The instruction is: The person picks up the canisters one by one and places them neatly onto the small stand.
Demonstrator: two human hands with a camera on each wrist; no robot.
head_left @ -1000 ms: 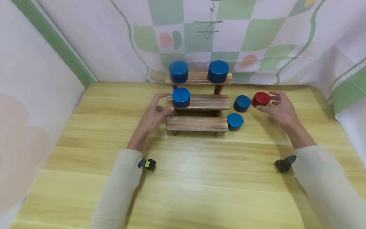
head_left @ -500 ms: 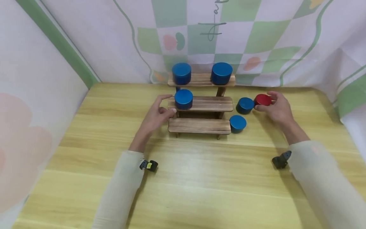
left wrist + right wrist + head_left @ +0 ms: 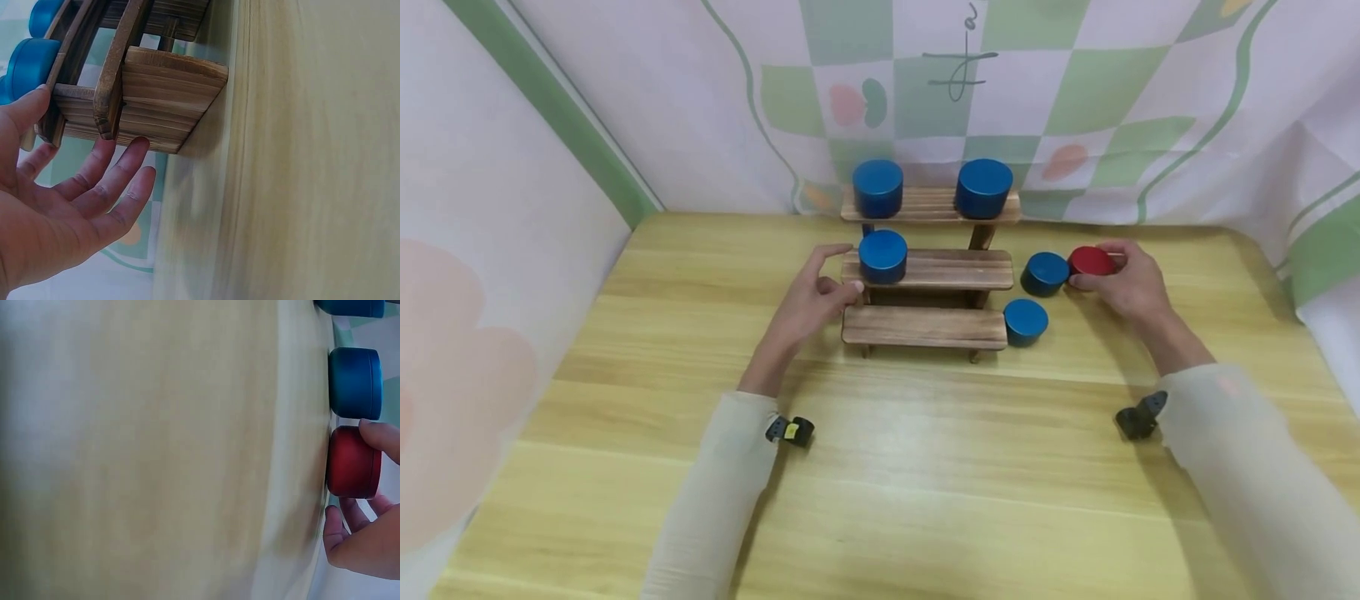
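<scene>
In the head view, a red lidded tin point(image 3: 1091, 261) stands on the table, and my right hand point(image 3: 1135, 283) holds it by the sides between thumb and fingers. A blue tin point(image 3: 1045, 273) is right beside it. Another blue tin point(image 3: 1026, 322) stands by the right end of the bottom step of a three-step wooden shelf point(image 3: 951, 268). At the shelf's left side, my left hand point(image 3: 808, 300) pinches the end of the middle step between thumb and index finger; its other fingers are spread below in the left wrist view. On that step, close to the thumb, sits a blue tin point(image 3: 883, 256).
The top step carries two blue tins, one at the left point(image 3: 877, 188) and one at the right point(image 3: 983, 188). A patterned curtain point(image 3: 936, 96) hangs just behind the shelf, along the back edge of the wooden table point(image 3: 925, 483).
My right hand has shifted slightly left and drawn in closer around the red tin. My left hand stays at the shelf's end. The head view has shifted a little.
</scene>
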